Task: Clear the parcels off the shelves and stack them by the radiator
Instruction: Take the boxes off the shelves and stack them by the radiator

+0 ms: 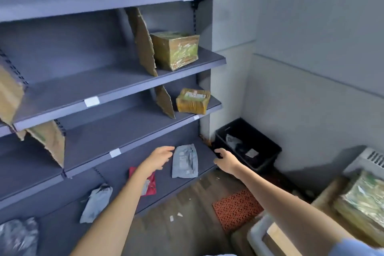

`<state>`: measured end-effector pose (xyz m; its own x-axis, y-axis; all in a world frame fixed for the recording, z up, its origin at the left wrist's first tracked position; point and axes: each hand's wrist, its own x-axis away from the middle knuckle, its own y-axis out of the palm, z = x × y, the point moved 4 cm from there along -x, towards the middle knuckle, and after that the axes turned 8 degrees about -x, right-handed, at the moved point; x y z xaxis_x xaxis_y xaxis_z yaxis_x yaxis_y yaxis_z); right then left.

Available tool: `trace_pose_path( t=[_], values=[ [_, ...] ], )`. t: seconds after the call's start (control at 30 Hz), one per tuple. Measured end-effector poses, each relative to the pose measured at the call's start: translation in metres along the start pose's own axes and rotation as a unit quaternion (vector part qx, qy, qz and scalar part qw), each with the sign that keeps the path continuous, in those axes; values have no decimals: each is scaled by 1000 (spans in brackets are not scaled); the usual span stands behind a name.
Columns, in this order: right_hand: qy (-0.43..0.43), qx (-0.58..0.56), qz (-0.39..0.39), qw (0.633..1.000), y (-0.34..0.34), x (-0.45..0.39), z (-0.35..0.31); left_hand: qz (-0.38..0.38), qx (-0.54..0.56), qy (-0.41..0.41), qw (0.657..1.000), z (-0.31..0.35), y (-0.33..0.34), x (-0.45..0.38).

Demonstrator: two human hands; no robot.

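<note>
A grey flat mailer (184,161) lies on the lowest shelf (166,185) between my hands. My left hand (159,158) hovers open just left of it, fingertips almost at its edge. My right hand (225,161) is open to its right, at the shelf's end. A red packet (150,183) lies partly under my left forearm, and another grey mailer (96,202) lies further left. A taped box (175,50) stands two shelves up, a smaller taped parcel (193,101) on the shelf below it. Stacked parcels (361,199) sit by the white radiator (367,160) at the right.
Torn cardboard dividers (143,41) lean upright on the shelves. A black bin (248,143) with scraps stands in the corner. An orange mat (236,209) lies on the wooden floor. A crinkled silver bag (18,235) sits bottom left.
</note>
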<state>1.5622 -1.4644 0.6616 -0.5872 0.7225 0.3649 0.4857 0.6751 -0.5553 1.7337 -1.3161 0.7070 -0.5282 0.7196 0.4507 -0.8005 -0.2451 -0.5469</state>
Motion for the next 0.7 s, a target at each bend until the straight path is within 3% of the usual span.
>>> trace_pose_path(
  t=[0.23, 0.4, 0.57, 0.7],
  values=[
    [-104, -128, 78, 983, -44, -117, -107, 103, 49, 50, 992, 45, -78, -71],
    [-152, -207, 79, 963, -95, -210, -184, 74, 43, 59, 995, 118, -125, -138],
    [-185, -236, 127, 946, -160, -288, -257, 52, 165, 56, 983, 194, -173, -204],
    [-166, -313, 136, 925, -191, -334, -292, 74, 207, 52, 974, 233, -170, -247]
  ],
)
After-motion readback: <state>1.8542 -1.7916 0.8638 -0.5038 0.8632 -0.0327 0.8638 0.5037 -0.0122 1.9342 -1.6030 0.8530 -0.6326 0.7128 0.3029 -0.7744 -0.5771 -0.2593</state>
